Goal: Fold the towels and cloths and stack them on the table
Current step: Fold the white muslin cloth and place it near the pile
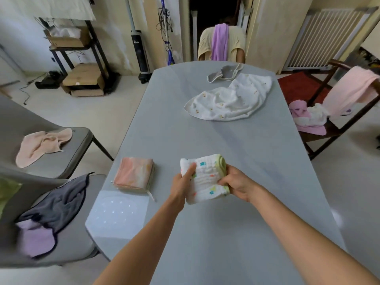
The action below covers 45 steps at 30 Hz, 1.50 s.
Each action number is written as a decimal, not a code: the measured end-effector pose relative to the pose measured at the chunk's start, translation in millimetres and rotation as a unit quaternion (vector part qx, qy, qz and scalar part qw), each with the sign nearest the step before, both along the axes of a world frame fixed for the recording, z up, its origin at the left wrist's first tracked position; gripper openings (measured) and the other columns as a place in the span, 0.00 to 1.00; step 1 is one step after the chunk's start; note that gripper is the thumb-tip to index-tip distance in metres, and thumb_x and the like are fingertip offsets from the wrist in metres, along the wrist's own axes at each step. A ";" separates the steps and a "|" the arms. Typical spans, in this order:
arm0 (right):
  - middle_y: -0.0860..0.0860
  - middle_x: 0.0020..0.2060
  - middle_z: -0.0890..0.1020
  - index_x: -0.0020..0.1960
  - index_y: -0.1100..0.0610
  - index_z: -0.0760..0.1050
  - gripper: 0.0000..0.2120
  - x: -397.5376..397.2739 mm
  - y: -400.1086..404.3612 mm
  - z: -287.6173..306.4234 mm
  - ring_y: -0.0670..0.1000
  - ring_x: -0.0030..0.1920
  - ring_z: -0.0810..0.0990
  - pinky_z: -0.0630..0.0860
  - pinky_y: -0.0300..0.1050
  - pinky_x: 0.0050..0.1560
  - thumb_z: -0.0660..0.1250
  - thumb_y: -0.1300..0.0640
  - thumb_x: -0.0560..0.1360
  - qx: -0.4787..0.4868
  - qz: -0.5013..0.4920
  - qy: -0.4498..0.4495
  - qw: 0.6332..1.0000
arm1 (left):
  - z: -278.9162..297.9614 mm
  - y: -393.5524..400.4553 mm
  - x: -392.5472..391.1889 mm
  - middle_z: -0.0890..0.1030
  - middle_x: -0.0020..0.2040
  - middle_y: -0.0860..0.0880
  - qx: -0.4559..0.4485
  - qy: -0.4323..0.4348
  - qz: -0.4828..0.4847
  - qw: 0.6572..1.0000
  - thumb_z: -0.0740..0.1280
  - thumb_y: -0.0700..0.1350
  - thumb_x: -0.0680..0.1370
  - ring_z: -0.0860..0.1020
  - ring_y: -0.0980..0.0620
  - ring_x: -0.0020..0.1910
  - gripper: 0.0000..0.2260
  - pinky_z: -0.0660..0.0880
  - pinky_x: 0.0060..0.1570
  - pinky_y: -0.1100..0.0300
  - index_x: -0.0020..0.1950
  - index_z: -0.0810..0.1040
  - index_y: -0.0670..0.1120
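Observation:
A folded white cloth with coloured prints and a green edge is held just above the grey table. My left hand grips its left side, thumb on top. My right hand grips its right side. To the left on the table lies a folded pink-orange stack. Farther back lie a crumpled white cloth and a small grey cloth.
Left chairs carry a peach cloth, a dark grey cloth and a lilac cloth. The right wooden chair holds pink and white cloths and a pink towel. A purple towel hangs on the far chair.

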State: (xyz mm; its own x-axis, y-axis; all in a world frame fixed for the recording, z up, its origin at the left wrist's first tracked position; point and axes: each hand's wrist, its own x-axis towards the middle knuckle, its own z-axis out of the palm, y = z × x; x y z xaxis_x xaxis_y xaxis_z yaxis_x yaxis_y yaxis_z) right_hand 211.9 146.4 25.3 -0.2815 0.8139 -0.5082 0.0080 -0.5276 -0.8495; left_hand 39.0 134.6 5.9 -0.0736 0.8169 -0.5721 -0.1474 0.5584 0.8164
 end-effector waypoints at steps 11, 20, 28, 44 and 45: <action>0.59 0.46 0.83 0.52 0.63 0.78 0.24 -98.7 0.7 -40.8 0.59 0.47 0.83 0.80 0.50 0.46 0.65 0.40 0.75 -0.030 -0.085 -0.142 0.986 | -6.6 -39.8 -42.1 0.81 0.38 0.49 0.098 0.175 0.168 0.965 0.66 0.47 0.79 0.78 0.55 0.36 0.10 0.73 0.30 0.69 0.47 0.79 0.40; 0.63 0.54 0.78 0.52 0.60 0.64 0.17 -192.2 -47.8 -40.7 0.63 0.56 0.76 0.71 0.52 0.52 0.53 0.46 0.82 0.137 -0.085 -0.296 0.941 | -24.5 -75.4 -120.3 0.81 0.50 0.49 -0.062 0.098 0.118 0.986 0.62 0.59 0.78 0.79 0.53 0.43 0.18 0.74 0.37 0.61 0.58 0.75 0.46; 0.64 0.60 0.76 0.60 0.65 0.68 0.22 -295.4 -77.8 -69.2 0.63 0.61 0.73 0.68 0.52 0.54 0.51 0.46 0.82 0.051 -0.105 -0.389 0.914 | -52.2 -81.3 -239.7 0.79 0.43 0.51 0.037 0.249 0.064 0.966 0.65 0.51 0.78 0.77 0.56 0.39 0.10 0.68 0.34 0.64 0.52 0.75 0.45; 0.62 0.53 0.79 0.62 0.61 0.62 0.17 -326.8 -93.8 -121.4 0.64 0.51 0.78 0.70 0.52 0.42 0.48 0.49 0.83 0.090 -0.017 -0.592 0.801 | -109.3 -97.1 -269.1 0.74 0.38 0.49 0.042 0.375 -0.099 0.921 0.55 0.50 0.83 0.74 0.44 0.38 0.10 0.62 0.33 0.54 0.49 0.64 0.44; 0.62 0.53 0.79 0.62 0.61 0.62 0.17 -326.1 -93.2 -124.1 0.64 0.51 0.78 0.70 0.52 0.43 0.48 0.49 0.83 0.083 -0.014 -0.598 0.797 | -111.5 -97.2 -267.6 0.74 0.41 0.49 0.036 0.388 -0.107 0.915 0.55 0.51 0.82 0.74 0.44 0.40 0.10 0.62 0.34 0.54 0.51 0.64 0.44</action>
